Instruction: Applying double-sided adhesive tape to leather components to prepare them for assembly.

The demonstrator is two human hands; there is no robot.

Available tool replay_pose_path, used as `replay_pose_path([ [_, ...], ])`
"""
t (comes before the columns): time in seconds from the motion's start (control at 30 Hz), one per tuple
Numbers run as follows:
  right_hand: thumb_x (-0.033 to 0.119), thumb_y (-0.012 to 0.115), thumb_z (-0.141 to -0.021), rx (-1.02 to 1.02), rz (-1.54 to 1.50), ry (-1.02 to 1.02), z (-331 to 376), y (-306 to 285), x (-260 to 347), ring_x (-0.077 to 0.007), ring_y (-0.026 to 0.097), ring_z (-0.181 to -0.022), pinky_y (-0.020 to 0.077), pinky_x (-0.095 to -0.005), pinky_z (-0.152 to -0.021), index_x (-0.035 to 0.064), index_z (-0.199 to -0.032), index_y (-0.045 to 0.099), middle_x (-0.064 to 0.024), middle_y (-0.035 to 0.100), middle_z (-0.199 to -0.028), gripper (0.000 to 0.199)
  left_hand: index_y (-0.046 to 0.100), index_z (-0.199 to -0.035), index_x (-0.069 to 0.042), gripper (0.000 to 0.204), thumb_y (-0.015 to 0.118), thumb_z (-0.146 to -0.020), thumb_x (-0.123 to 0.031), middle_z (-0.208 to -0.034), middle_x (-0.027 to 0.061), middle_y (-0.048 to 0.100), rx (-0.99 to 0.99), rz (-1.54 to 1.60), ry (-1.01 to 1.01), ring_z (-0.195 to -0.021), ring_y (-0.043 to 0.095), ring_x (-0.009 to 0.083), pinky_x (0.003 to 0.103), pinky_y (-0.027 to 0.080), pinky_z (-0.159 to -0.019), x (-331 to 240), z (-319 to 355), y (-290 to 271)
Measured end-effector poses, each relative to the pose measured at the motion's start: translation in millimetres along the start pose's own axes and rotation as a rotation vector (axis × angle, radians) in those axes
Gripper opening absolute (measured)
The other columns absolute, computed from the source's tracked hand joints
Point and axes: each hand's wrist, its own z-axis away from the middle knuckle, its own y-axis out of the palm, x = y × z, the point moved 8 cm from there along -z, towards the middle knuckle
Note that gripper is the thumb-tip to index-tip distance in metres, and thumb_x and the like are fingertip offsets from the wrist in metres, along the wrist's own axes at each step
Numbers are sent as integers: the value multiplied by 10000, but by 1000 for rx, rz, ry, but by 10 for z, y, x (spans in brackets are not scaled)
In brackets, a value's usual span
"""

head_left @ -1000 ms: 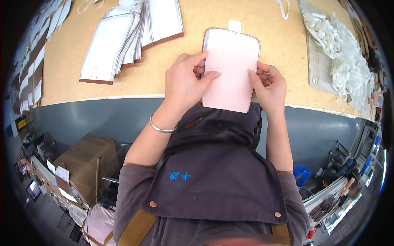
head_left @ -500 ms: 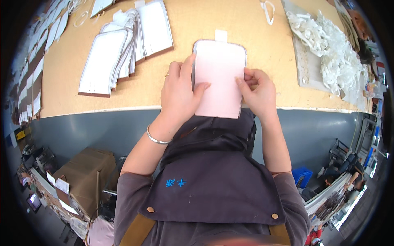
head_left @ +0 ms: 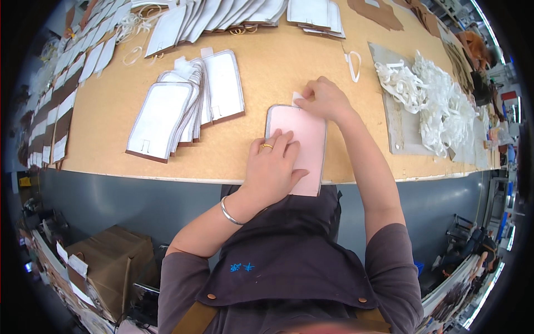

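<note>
The right hand (head_left: 325,100) pinches the white tab (head_left: 296,98); the left hand (head_left: 272,171) lies spread on the pink panel (head_left: 312,145), which pressure could bend past the counter (head_left: 362,150) edge.

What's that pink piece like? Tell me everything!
The pink piece is flat, like card or stiff cloth, with a grey edge, a rounded top-left corner and a white tab on top. It lies on the table, its straight bottom end poking past the near edge. The left hand rests on it; the right hand has fingertips at the tab.
</note>
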Motion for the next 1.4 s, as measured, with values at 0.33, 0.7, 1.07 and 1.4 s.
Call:
replay_pose_path([
  [0.33,265,626,-790,331,-648,-50,158,-144,193,-134,535,-732,425,-271,-661,63,-892,533,-38,579,-721,245,545,-1186,-184,518,680,-716,-354,-1171,104,512,-108,-10,-6,-1113,468,255,400,309,-921,-92,104,-217],
  [0.7,-47,716,-657,242,-668,-286,882,-700,717,-66,567,-764,442,-215,-673,81,-1126,444,-35,634,-830,557,510,-1207,-84,551,727,-706,-164,-1047,85,548,-129,771,-207,-926,558,211,333,450,-760,436,-190,-741],
  [1.07,-2,724,-662,9,-803,-330,1060,-669,609,-93,572,-646,439,-214,-580,18,-783,646,-51,630,-712,145,649,-973,-25,217,664,-756,-24,-855,47,617,-70,1273,-108,-778,564,106,225,451,-651,475,-173,-488],
  [1.4,-25,719,-658,-244,-854,-520,1255,-786,585,-143,621,-649,468,-226,-575,22,-738,656,-61,638,-690,111,617,-1036,-23,320,690,-724,-33,-764,22,582,-118,1071,5,-672,517,100,235,426,-626,334,-43,-588],
])
